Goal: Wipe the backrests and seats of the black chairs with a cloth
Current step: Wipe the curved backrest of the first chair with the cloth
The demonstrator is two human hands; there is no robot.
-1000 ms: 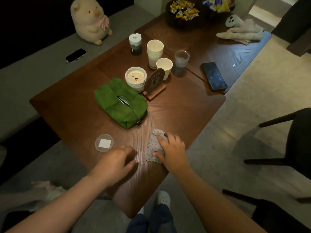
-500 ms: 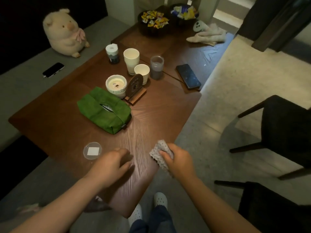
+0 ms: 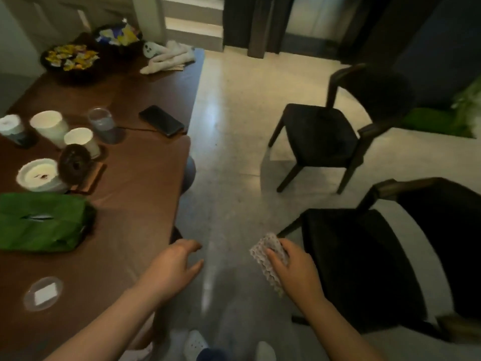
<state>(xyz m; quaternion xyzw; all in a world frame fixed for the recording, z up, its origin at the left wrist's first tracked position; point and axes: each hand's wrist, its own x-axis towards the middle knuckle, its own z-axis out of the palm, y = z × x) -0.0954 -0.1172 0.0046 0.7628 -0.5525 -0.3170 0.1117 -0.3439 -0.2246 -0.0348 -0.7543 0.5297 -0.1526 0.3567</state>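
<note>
The right hand grips the pale waffle-textured cloth beside the nearer black wooden chair, at its seat edge. The left hand, fingers relaxed, hovers past the edge of the brown wooden table. Open pale floor runs between.

Open floor between table edge and two black chairs, near chair just beside right hand.

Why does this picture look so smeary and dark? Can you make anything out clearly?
Head view: the room is dim, so the near black chair and the far black chair show as dark shapes with little surface detail. Head view: motion blur smears everything, worst at the shoes. Head view: a pale glare streak lies on the floor. The patterned cloth in the right hand is readable.
</note>
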